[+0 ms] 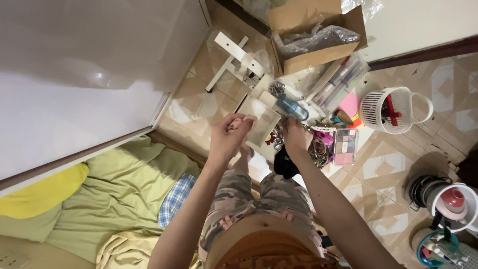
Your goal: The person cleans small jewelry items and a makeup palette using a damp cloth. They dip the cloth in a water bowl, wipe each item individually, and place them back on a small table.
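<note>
Both arms reach down, left hand (228, 135) fingers curled, right hand (296, 136) lower.

Hands: two, left hand (226, 137) at 9 o'clock of right hand (295, 137)
Cardboard box (313, 35): one, at 12 o'clock
White basket (393, 110): one, at 3 o'clock
Makeup palette (345, 147): one
White tray (261, 122): one, between the hands
Blue bottle (294, 108): one
Green sheet (119, 194): one, at 8 o'clock
</note>
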